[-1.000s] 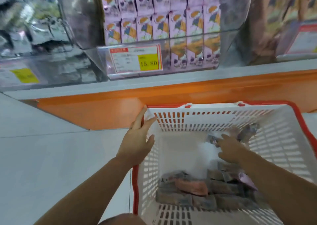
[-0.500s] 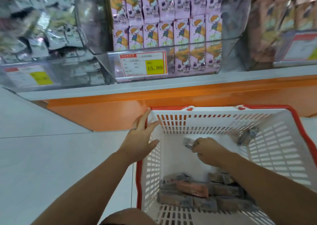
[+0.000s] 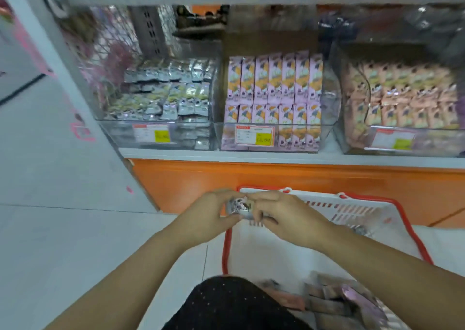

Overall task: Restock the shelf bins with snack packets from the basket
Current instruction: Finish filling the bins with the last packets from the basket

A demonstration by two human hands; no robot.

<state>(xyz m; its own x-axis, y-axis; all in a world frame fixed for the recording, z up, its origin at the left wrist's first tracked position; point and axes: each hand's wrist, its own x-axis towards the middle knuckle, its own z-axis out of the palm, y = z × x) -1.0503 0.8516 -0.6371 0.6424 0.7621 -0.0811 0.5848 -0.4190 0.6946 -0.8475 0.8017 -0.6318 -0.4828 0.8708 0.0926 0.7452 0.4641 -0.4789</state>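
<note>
Shelf (image 3: 251, 155) ahead, three bins side by side on it: left bin (image 3: 120, 135), middle bin (image 3: 324, 138), right bin (image 3: 427, 150), each packed with packets. Price tag on front wall of each.
Basket (image 3: 362, 199) on floor (image 3: 75, 229) before shelf, below middle and right bins.
Heap of packets (image 3: 327, 302) in basket's near end; stray packet (image 3: 358, 229) by far right wall.
Left hand (image 3: 203, 219) and right hand (image 3: 284, 219) meet above basket's far left corner, small packet (image 3: 239, 207) pinched between them.
Knee (image 3: 234, 307) at near edge, left of heap.
</note>
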